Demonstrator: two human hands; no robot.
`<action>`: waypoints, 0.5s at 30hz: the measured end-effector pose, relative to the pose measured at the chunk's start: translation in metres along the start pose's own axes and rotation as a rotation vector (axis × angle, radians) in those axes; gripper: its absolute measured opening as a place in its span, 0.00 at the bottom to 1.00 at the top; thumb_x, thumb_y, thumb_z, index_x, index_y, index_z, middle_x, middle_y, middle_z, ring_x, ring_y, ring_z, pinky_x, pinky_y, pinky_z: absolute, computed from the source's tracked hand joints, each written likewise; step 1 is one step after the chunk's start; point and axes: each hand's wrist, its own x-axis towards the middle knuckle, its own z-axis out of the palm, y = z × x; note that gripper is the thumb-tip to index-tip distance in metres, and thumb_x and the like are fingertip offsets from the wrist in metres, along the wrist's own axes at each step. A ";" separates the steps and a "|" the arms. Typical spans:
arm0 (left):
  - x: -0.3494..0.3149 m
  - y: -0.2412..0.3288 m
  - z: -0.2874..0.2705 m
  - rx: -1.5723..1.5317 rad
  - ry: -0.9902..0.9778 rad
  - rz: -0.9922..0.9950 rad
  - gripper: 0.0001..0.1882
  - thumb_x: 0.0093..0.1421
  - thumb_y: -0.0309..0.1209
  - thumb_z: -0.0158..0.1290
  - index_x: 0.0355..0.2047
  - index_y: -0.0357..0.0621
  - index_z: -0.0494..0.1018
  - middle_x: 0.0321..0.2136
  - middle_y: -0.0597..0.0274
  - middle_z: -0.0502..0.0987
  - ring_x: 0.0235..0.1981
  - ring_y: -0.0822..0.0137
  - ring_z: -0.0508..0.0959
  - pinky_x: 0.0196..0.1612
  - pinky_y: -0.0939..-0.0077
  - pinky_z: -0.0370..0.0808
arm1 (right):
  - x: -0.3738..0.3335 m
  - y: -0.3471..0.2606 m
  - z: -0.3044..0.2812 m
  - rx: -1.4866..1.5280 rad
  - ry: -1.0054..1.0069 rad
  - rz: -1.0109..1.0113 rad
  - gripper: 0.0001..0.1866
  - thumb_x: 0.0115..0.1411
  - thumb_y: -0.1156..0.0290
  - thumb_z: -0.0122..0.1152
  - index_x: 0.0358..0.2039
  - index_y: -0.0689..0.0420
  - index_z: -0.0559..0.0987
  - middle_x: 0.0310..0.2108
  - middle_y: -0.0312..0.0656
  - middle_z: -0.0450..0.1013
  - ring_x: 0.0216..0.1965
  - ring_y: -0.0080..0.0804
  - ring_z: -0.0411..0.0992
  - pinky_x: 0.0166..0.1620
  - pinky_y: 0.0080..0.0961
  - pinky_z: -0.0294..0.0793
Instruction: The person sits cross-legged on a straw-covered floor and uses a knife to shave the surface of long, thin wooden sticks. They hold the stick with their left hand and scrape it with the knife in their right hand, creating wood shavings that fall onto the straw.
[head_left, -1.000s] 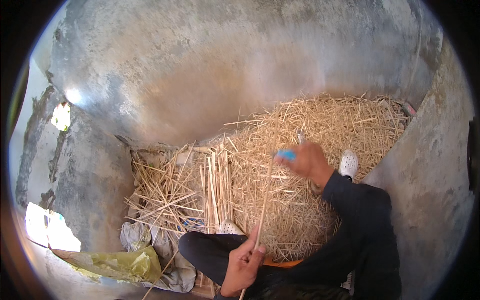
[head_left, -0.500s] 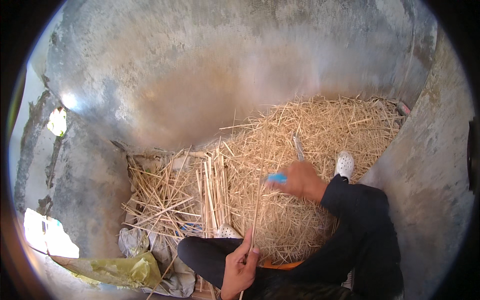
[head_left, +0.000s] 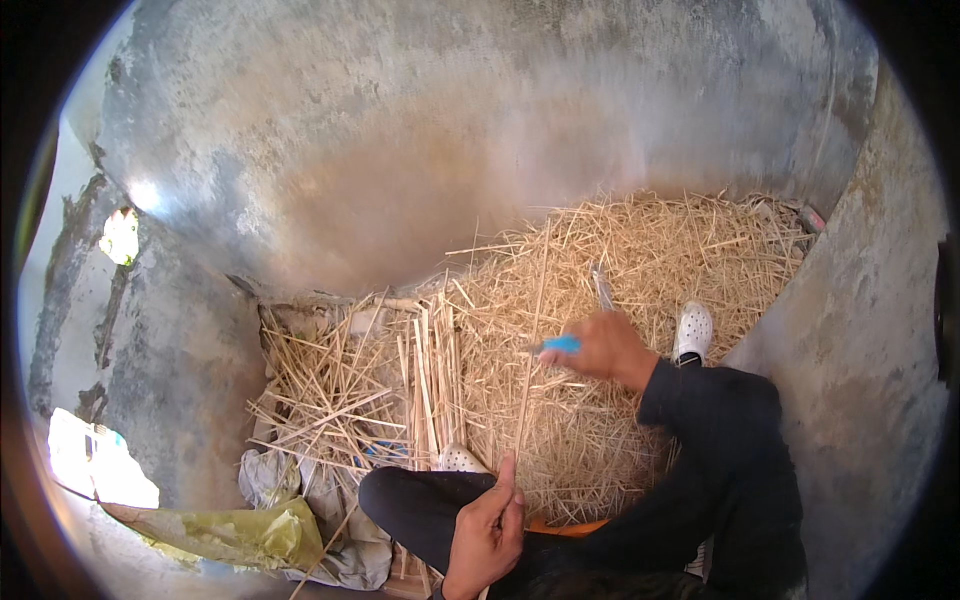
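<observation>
My left hand (head_left: pixel 487 522) is closed at the lower middle, thumb and forefinger together on a long thin stalk (head_left: pixel 530 365). The stalk slants up and slightly right from the fingers, across the straw. To its right, my right hand (head_left: pixel 608 347) is closed round a small blue-handled knife (head_left: pixel 562 344), its short grey tip pointing left towards the stalk. Most of the handle is hidden in the fist. Just above that hand shows a narrow silvery piece (head_left: pixel 602 287); whether the hand touches it, I cannot tell.
Loose straw (head_left: pixel 640 240) covers the floor between grey concrete walls (head_left: pixel 450 120). Thicker cut stalks (head_left: pixel 430 370) lie left of it, beside a tangled heap (head_left: pixel 325 390). A yellowish plastic sheet (head_left: pixel 250 535) and grey cloth (head_left: pixel 350 550) lie lower left. My white clogs (head_left: pixel 692 332) rest on the straw.
My right hand has risen slightly, and the knife's grey tip now shows. The left forefinger is straighter along the stalk. The whole view has shifted a little.
</observation>
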 end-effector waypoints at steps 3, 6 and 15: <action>0.000 0.003 0.002 0.002 -0.010 0.024 0.24 0.63 0.23 0.45 0.59 0.33 0.59 0.19 0.72 0.60 0.22 0.82 0.59 0.25 0.87 0.58 | 0.011 0.028 -0.017 0.008 0.105 0.070 0.41 0.52 0.25 0.40 0.13 0.54 0.75 0.07 0.41 0.65 0.13 0.38 0.68 0.19 0.34 0.65; 0.003 0.011 0.005 0.018 -0.017 0.013 0.23 0.63 0.23 0.46 0.59 0.33 0.60 0.19 0.72 0.61 0.22 0.81 0.60 0.26 0.88 0.60 | 0.013 0.041 -0.016 -0.065 0.118 0.077 0.40 0.54 0.27 0.41 0.12 0.53 0.75 0.07 0.40 0.63 0.11 0.37 0.66 0.18 0.35 0.64; -0.014 0.001 0.012 -0.214 -0.063 -0.048 0.23 0.64 0.26 0.48 0.59 0.37 0.63 0.20 0.69 0.66 0.20 0.80 0.63 0.25 0.86 0.62 | 0.025 0.179 -0.070 -0.034 0.375 0.697 0.43 0.55 0.28 0.41 0.09 0.60 0.69 0.08 0.42 0.62 0.13 0.35 0.63 0.20 0.39 0.60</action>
